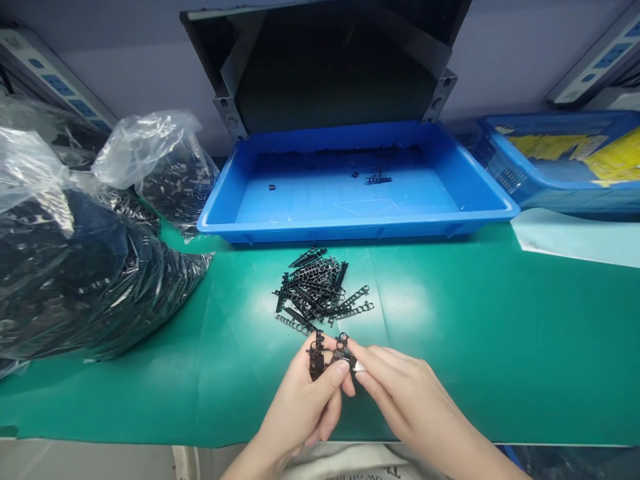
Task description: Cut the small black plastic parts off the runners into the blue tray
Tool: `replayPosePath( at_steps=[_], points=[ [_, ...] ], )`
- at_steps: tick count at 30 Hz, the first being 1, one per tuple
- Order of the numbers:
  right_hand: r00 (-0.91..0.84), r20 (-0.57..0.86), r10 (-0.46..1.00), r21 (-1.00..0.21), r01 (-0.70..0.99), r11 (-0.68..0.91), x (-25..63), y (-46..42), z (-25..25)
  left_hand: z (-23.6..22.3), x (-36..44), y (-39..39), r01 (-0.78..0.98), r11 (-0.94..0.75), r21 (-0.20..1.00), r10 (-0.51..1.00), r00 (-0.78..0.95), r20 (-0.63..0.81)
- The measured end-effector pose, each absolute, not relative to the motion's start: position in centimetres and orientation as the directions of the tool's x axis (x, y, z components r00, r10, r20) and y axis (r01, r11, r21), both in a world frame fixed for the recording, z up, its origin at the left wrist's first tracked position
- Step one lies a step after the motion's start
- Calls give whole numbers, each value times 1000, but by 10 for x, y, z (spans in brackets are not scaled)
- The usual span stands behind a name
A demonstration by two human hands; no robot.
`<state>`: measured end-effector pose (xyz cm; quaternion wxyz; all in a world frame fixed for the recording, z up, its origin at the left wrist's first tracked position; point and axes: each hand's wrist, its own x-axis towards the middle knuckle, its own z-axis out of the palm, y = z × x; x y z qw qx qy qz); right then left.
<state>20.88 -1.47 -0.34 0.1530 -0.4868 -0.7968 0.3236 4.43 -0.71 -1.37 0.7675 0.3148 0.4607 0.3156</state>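
Note:
Close to the table's front edge, my left hand (313, 403) is closed around small black plastic strips (316, 360) with round loops along them. My right hand (403, 387) meets it from the right, its thumb and fingertips pinching another black plastic strip (342, 343) that the left thumb also touches. The fingers cover much of these parts, so how they join cannot be made out. Just beyond my hands a loose pile of similar black strips (313, 287) lies on the green mat (450, 300).
Behind the pile stands a blue tray (360, 227) with a few black pieces inside, under a dark screen (340, 67). Clear plastic bags of black parts (90, 280) fill the left side. At the right are a blue basket (555, 193) with yellow packets and a pale sheet (575, 237).

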Motion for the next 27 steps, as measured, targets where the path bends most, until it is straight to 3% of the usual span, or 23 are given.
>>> replayPosePath(
  at_steps=[18, 24, 27],
  points=[
    [-378, 157, 912, -566, 723, 397, 198, -24, -13, -11, 53, -7, -160, 586, 795, 788, 342, -512],
    [-342, 99, 935, -539, 771, 339, 209, -13, -12, -10, 54, -8, -110, 613, 783, 779, 251, -575],
    [-239, -8, 971, -407, 888, 215, 220, 10, -10, -9, 55, -9, -81, 586, 806, 801, 204, -562]
  ],
)
